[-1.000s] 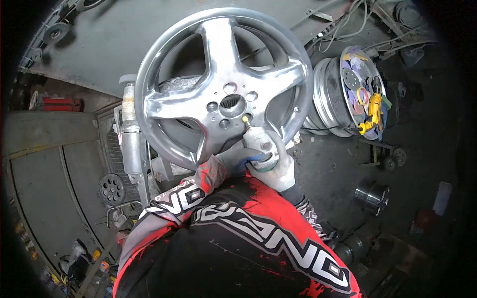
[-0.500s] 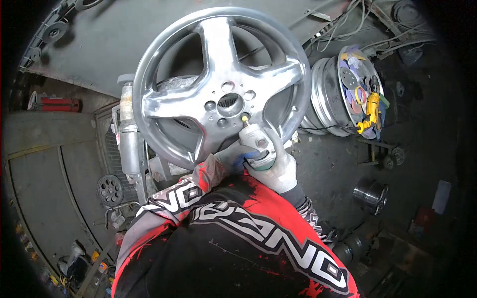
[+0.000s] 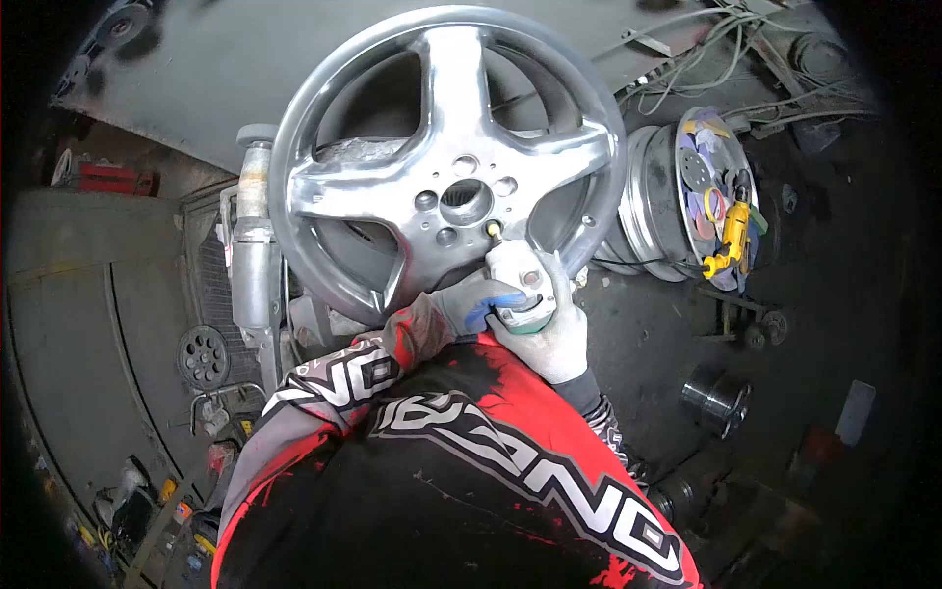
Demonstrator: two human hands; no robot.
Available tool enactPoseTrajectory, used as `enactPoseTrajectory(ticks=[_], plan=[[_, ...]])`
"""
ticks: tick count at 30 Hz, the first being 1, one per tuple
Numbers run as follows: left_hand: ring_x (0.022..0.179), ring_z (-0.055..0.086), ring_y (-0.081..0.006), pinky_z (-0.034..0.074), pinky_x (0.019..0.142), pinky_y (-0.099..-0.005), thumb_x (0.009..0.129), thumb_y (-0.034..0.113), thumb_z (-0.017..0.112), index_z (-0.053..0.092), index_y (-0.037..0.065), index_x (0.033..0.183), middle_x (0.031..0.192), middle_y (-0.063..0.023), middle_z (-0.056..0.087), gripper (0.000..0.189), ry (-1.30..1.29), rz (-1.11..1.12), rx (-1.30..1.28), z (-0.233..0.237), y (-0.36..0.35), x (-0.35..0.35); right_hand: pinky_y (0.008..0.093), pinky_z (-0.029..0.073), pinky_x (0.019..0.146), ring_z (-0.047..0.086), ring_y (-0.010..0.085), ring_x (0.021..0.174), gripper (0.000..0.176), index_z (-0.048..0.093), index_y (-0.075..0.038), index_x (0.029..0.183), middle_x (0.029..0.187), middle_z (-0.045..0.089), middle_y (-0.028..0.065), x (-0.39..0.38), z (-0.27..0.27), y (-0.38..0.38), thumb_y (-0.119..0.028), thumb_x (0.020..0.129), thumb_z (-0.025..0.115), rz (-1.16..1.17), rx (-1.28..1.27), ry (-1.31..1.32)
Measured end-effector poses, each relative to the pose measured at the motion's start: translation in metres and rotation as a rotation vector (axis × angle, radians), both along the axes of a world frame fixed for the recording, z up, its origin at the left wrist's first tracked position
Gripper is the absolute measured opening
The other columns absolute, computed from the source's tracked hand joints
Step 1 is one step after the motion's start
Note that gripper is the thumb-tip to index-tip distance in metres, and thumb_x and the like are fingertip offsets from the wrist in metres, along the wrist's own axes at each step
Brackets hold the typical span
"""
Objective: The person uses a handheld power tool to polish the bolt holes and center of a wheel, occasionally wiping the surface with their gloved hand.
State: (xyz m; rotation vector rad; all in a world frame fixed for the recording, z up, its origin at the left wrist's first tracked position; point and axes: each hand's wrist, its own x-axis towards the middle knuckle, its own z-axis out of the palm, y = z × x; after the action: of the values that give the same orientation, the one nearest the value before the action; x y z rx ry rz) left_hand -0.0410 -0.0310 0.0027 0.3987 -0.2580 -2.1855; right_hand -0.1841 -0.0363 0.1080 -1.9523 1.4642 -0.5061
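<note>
Hands (image 3: pixel 564 339) partly hide the held tool (image 3: pixel 514 267), its tip (image 3: pixel 494 229) at the wheel (image 3: pixel 456 93).

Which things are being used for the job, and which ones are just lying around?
Used in the job:
- big shiny wheel
- power tool with a small yellow tip
- gloved left hand and right hand, holding the tool

Seem to be just lying about:
- yellow drill
- round pad with holes
- wheel under them
- cables

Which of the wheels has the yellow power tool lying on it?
The disc-filled wheel, just right of the big five-spoke wheel: only its face carries the yellow power tool, among assorted discs.
</note>
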Motion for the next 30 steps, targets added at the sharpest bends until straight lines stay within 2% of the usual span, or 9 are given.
enactPoseTrajectory(ticks=[7,11,15,17,19,22,24,27,30], plan=[[0.117,0.06,-0.0205,0.047,0.103,-0.0355,0.088,0.0,0.059,0.048,0.005,0.137,0.127,-0.0099,0.061,0.051,0.026,0.069,0.024,0.013,0.002,-0.007,0.044,0.059,0.082,0.07,0.0371,0.097,0.088,0.042,-0.011,0.14,0.108,0.069,0.0212,-0.012,-0.006,-0.004,-0.027,0.065,0.087,0.05,0.033,-0.138],[0.117,0.06,-0.02,0.047,0.102,-0.035,0.087,0.0,0.062,0.048,0.005,0.137,0.125,-0.0094,0.061,0.052,-0.021,0.07,-0.126,-0.016,-0.001,-0.015,0.044,0.059,0.081,0.071,0.0372,0.096,0.088,0.042,-0.011,0.14,0.107,0.069,0.0216,-0.012,-0.006,-0.003,-0.028,0.066,0.087,0.03,-0.008,-0.098],[0.118,0.059,-0.0192,0.047,0.102,-0.0347,0.088,0.0,0.061,0.048,0.005,0.137,0.128,-0.0091,0.06,0.052,0.096,-0.01,-0.049,-0.014,0.004,0.0,0.0443,0.06,0.078,0.071,0.0379,0.093,0.089,0.042,-0.012,0.14,0.102,0.07,0.0218,-0.005,-0.01,0.002,-0.029,0.065,0.087,0.022,-0.071,-0.018],[0.119,0.058,-0.0192,0.047,0.102,-0.0348,0.088,0.0,0.061,0.048,0.005,0.137,0.128,-0.009,0.06,0.051,-0.168,0.074,-0.197,-0.027,0.01,-0.008,0.0444,0.06,0.076,0.071,0.0383,0.092,0.09,0.042,-0.012,0.14,0.101,0.07,0.0219,-0.005,-0.011,0.0,-0.029,0.065,0.087,0.037,-0.074,-0.015],[0.119,0.058,-0.0195,0.047,0.102,-0.0345,0.088,0.001,0.061,0.047,0.005,0.138,0.128,-0.0089,0.059,0.052,0.008,0.065,-0.045,0.007,0.007,-0.004,0.0447,0.06,0.077,0.071,0.0385,0.09,0.09,0.042,-0.013,0.14,0.098,0.071,0.0215,-0.009,-0.01,-0.003,-0.03,0.064,0.087,0.031,-0.007,-0.049],[0.121,0.057,-0.019,0.047,0.103,-0.0343,0.089,-0.001,0.061,0.046,0.005,0.139,0.128,-0.0092,0.059,0.053,-0.068,0.047,-0.013,0.034,0.003,-0.005,0.0426,0.058,0.086,0.069,0.0345,0.102,0.095,0.039,-0.01,0.142,0.113,0.067,0.021,-0.02,-0.011,-0.002,-0.026,0.063,0.089,0.056,0.047,-0.037],[0.121,0.057,-0.019,0.047,0.103,-0.0347,0.089,-0.002,0.062,0.046,0.005,0.138,0.128,-0.0092,0.059,0.052,-0.053,0.028,-0.058,0.023,0.004,-0.012,0.0397,0.055,0.094,0.066,0.0303,0.113,0.099,0.036,-0.005,0.143,0.12,0.066,0.0204,-0.026,-0.017,0.0,-0.025,0.062,0.091,0.058,0.042,-0.063],[0.121,0.057,-0.0189,0.048,0.103,-0.0349,0.089,-0.005,0.061,0.048,0.005,0.136,0.128,-0.0094,0.058,0.049,-0.019,0.017,-0.177,0.01,-0.004,-0.019,0.0438,0.059,0.084,0.069,0.0355,0.103,0.096,0.038,-0.01,0.143,0.121,0.065,0.0197,-0.029,-0.013,0.001,-0.027,0.064,0.09,0.057,-0.058,-0.086],[0.119,0.058,-0.0187,0.048,0.103,-0.0346,0.089,-0.006,0.061,0.049,0.005,0.133,0.128,-0.0101,0.058,0.047,-0.147,0.025,-0.381,0.007,-0.004,-0.019,0.043,0.059,0.084,0.07,0.0355,0.103,0.097,0.038,-0.011,0.143,0.121,0.065,0.0191,-0.03,-0.016,0.004,-0.029,0.064,0.09,0.076,-0.129,-0.054]])
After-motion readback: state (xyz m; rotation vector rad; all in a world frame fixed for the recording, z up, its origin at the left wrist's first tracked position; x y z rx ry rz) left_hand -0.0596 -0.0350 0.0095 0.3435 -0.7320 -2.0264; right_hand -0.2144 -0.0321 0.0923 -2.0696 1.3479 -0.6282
